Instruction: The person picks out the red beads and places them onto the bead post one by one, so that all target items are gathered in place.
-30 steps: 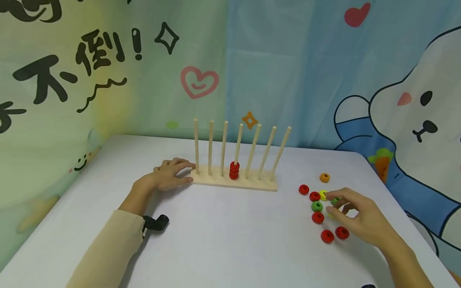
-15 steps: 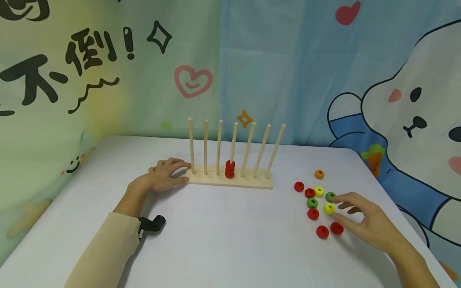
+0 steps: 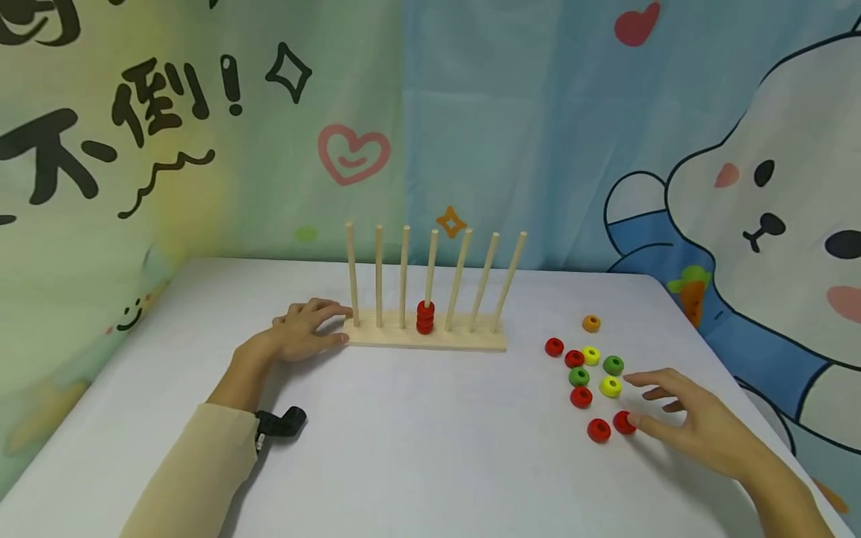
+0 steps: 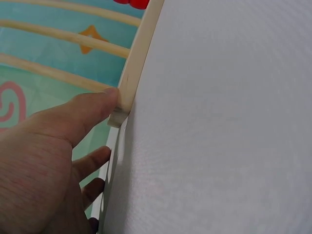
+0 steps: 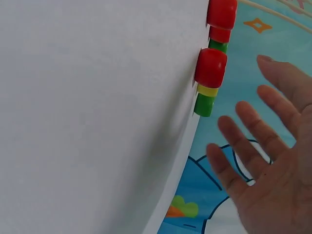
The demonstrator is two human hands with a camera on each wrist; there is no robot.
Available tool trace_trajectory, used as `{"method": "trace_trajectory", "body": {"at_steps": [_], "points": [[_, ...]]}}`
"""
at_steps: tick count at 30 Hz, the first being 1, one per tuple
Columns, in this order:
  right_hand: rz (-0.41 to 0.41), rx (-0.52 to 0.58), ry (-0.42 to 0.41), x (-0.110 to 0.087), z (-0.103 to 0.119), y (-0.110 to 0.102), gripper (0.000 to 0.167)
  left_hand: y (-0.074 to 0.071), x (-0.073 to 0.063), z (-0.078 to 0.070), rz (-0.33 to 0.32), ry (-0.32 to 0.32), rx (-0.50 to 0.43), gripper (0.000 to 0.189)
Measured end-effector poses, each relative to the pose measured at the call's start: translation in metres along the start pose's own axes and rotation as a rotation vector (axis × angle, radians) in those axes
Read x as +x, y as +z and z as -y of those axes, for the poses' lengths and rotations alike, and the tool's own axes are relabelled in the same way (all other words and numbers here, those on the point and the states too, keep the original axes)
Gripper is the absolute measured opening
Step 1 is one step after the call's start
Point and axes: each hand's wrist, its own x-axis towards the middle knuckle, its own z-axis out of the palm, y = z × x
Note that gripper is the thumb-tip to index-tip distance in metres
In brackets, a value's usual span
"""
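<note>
A wooden peg rack [image 3: 464, 341] stands at the table's middle, with several upright pegs. Red beads [image 3: 425, 317] are stacked on its middle peg. My left hand [image 3: 300, 332] holds the rack's left end between thumb and index finger; in the left wrist view, the thumb [image 4: 100, 103] touches the end of the base. To the right, my right hand [image 3: 693, 418] hovers with spread fingers and grips nothing. Its thumb is nearest a red bead [image 3: 623, 423], partly overlapping it in view. Its index fingertip is close to a yellow bead [image 3: 610, 386] and a green bead [image 3: 613, 365].
More loose beads lie left of the right hand: another red bead [image 3: 599, 430], a second green bead [image 3: 579, 376], a second yellow bead [image 3: 590, 356] and an orange bead [image 3: 591, 323]. The white table [image 3: 430, 448] meets a printed cloth backdrop [image 3: 484, 134] behind.
My right hand has drawn back from the green and yellow beads toward the near red bead. The head view has shifted slightly right. My left hand stays at the rack.
</note>
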Motion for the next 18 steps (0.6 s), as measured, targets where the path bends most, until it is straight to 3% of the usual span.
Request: {"method": "trace_trajectory", "body": {"at_steps": [6,18], "points": [[0.054,0.004,0.052,-0.005,-0.005,0.001,0.065,0.002,-0.003,0.001,-0.013,0.010,0.004,0.058],[0.095,0.014,0.089,-0.009,-0.015,-0.002,0.054,0.002,0.000,0.000,-0.003,0.002,0.006,0.058]]}}
